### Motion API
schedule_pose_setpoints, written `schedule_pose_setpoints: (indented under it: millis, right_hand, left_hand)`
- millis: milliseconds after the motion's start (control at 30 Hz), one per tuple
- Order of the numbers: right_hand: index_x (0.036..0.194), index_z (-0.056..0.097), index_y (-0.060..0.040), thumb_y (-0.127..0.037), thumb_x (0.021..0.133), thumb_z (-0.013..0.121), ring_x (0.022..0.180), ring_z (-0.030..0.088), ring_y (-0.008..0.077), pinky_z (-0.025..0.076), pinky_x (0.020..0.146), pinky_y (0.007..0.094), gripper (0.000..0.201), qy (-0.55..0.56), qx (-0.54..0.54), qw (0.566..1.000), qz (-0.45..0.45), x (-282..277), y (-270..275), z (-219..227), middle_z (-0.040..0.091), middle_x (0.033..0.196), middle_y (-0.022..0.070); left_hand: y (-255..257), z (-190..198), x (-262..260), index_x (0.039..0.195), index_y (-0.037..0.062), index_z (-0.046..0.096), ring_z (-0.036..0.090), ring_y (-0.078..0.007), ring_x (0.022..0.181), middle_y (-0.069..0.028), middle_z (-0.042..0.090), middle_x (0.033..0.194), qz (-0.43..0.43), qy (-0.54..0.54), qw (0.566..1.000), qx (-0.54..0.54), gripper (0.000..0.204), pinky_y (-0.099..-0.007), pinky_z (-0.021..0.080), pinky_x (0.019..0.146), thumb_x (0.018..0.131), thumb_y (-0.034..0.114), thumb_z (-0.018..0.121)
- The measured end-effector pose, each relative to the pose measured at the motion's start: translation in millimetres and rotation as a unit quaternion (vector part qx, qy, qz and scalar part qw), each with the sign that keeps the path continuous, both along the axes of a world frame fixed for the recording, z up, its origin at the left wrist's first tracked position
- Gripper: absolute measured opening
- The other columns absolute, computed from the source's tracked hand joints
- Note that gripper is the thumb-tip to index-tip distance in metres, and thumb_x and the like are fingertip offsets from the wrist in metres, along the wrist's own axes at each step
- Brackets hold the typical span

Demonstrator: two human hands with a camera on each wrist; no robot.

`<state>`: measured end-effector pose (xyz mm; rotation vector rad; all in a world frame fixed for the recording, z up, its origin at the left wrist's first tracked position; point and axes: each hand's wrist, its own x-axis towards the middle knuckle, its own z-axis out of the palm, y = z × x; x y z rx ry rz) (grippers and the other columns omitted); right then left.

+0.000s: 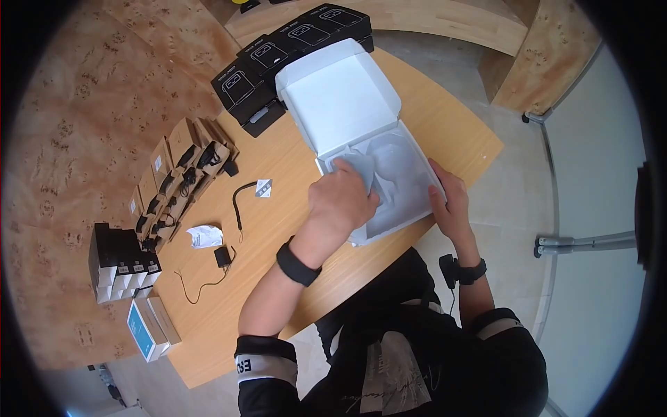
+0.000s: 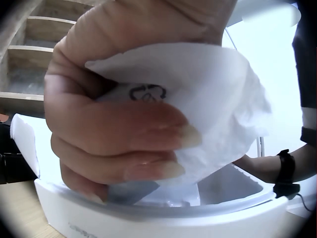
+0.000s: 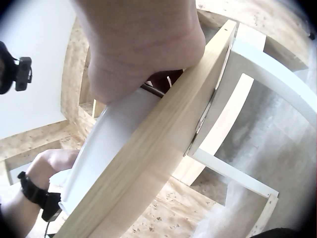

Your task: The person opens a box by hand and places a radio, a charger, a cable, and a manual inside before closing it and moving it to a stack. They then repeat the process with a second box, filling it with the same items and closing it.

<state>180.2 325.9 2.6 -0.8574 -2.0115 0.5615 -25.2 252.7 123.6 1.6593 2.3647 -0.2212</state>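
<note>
A white box (image 1: pixel 345 97) stands at the table's edge, its lid raised away from me. Inside it is a pale moulded tray (image 1: pixel 410 177) with rounded recesses. My left hand (image 1: pixel 340 198) is over the left part of the box and grips a crumpled white paper packet (image 2: pixel 218 109). A printed recycling mark shows on the packet in the left wrist view, between the curled fingers (image 2: pixel 148 131). My right hand (image 1: pixel 453 201) holds the box's right side wall, thumb on the near part of the rim. Its fingers are mostly hidden in the right wrist view.
Black printed boxes (image 1: pixel 250 90) line the far edge behind the lid. To the left are brown cartons with black cables (image 1: pixel 187 177), a short black cable (image 1: pixel 236 205), a white packet (image 1: pixel 205 236), a black adapter (image 1: pixel 222 257) and black-and-white boxes (image 1: pixel 125 267).
</note>
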Motion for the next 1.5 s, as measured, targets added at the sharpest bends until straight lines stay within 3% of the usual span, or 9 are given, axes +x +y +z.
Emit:
schedule_pose_setpoints:
  millis: [200, 333, 500, 733, 800, 1133, 1300, 1400, 1500]
  right_hand:
    - [0.134, 0.058, -0.0034, -0.009, 0.089, 0.060, 0.099, 0.065, 0.0329, 0.043, 0.095, 0.0405, 0.046, -0.004, -0.003, 1.000, -0.004, -0.7, -0.4, 0.0, 0.068, 0.110, 0.0174]
    - [0.134, 0.058, -0.0031, -0.008, 0.087, 0.060, 0.099, 0.065, 0.0328, 0.043, 0.094, 0.0404, 0.047, -0.003, -0.002, 1.000, -0.002, 0.2, -0.6, -0.1, 0.068, 0.110, 0.0175]
    - [0.136, 0.056, -0.0028, -0.010, 0.090, 0.057, 0.104, 0.062, 0.0336, 0.042, 0.097, 0.0413, 0.047, -0.013, -0.023, 1.000, 0.005, 3.1, -1.1, 1.2, 0.067, 0.114, 0.0181]
    - [0.138, 0.055, -0.0025, -0.012, 0.092, 0.055, 0.109, 0.059, 0.0352, 0.041, 0.100, 0.0421, 0.047, -0.021, -0.051, 0.998, 0.015, 4.4, -0.8, -0.6, 0.065, 0.119, 0.0192]
    - [0.138, 0.055, -0.0024, -0.011, 0.092, 0.055, 0.110, 0.059, 0.0353, 0.040, 0.101, 0.0419, 0.047, -0.019, -0.050, 0.998, 0.013, 3.2, -1.7, 0.9, 0.065, 0.119, 0.0194]
    - [0.139, 0.054, -0.0029, -0.006, 0.087, 0.053, 0.112, 0.058, 0.0362, 0.040, 0.104, 0.0415, 0.052, -0.025, -0.053, 0.998, 0.021, 5.1, -1.0, -1.9, 0.064, 0.122, 0.0201]
    - [0.140, 0.053, -0.0030, -0.005, 0.086, 0.053, 0.113, 0.058, 0.0361, 0.039, 0.104, 0.0416, 0.054, -0.027, -0.064, 0.997, 0.014, 4.5, -2.4, -3.0, 0.064, 0.123, 0.0200]
    - [0.140, 0.053, -0.0029, -0.005, 0.086, 0.052, 0.114, 0.058, 0.0360, 0.039, 0.104, 0.0418, 0.055, -0.027, -0.061, 0.998, 0.012, 4.6, -1.8, -1.9, 0.063, 0.124, 0.0201]
    - [0.140, 0.053, -0.0025, -0.005, 0.086, 0.052, 0.115, 0.058, 0.0361, 0.039, 0.104, 0.0419, 0.054, -0.023, -0.055, 0.998, 0.015, 4.5, -1.5, -3.1, 0.063, 0.125, 0.0201]
  left_hand:
    - [15.7, -28.6, 8.5, 0.121, -0.0046, 0.061, 0.072, -0.0331, 0.086, -0.0201, 0.069, 0.096, -0.045, 0.026, 0.998, 0.032, 0.060, -0.0435, 0.059, 0.072, 0.092, 0.048, 0.060]
    - [-3.3, -9.2, 15.9, 0.126, 0.0016, 0.061, 0.070, -0.0348, 0.092, -0.0214, 0.062, 0.112, -0.028, 0.014, 0.998, 0.049, 0.061, -0.0431, 0.059, 0.074, 0.090, 0.051, 0.064]
    - [-42.0, -6.3, -6.1, 0.132, 0.0043, 0.058, 0.062, -0.0376, 0.112, -0.0232, 0.053, 0.132, -0.208, -0.080, 0.970, 0.093, 0.064, -0.0435, 0.055, 0.085, 0.084, 0.044, 0.074]
    - [-40.7, -19.6, -10.8, 0.125, 0.0087, 0.065, 0.060, -0.0332, 0.110, -0.0157, 0.057, 0.130, -0.218, -0.048, 0.961, 0.166, 0.047, -0.0427, 0.053, 0.087, 0.086, 0.033, 0.073]
    - [-40.2, -25.0, -8.3, 0.118, 0.0116, 0.069, 0.057, -0.0292, 0.110, -0.0127, 0.059, 0.128, -0.242, 0.075, 0.948, 0.191, 0.038, -0.0418, 0.051, 0.086, 0.085, 0.030, 0.073]
    - [-26.2, -41.2, -17.0, 0.108, 0.0146, 0.071, 0.055, -0.0265, 0.113, -0.0082, 0.062, 0.116, -0.251, 0.067, 0.921, 0.290, 0.028, -0.0425, 0.044, 0.091, 0.084, 0.029, 0.074]
    - [-21.0, -48.1, -20.0, 0.103, 0.0100, 0.070, 0.057, -0.0279, 0.104, -0.0093, 0.061, 0.099, -0.277, 0.070, 0.898, 0.334, 0.030, -0.0392, 0.050, 0.080, 0.086, 0.035, 0.071]
    - [-23.5, -49.6, -19.3, 0.106, 0.0065, 0.068, 0.061, -0.0307, 0.091, -0.0114, 0.060, 0.091, -0.199, 0.009, 0.935, 0.294, 0.035, -0.0406, 0.055, 0.073, 0.087, 0.036, 0.070]
    - [-28.6, -52.2, -28.8, 0.120, 0.0068, 0.065, 0.064, -0.0354, 0.099, -0.0162, 0.066, 0.102, -0.172, -0.003, 0.952, 0.254, 0.045, -0.0405, 0.056, 0.080, 0.087, 0.037, 0.072]
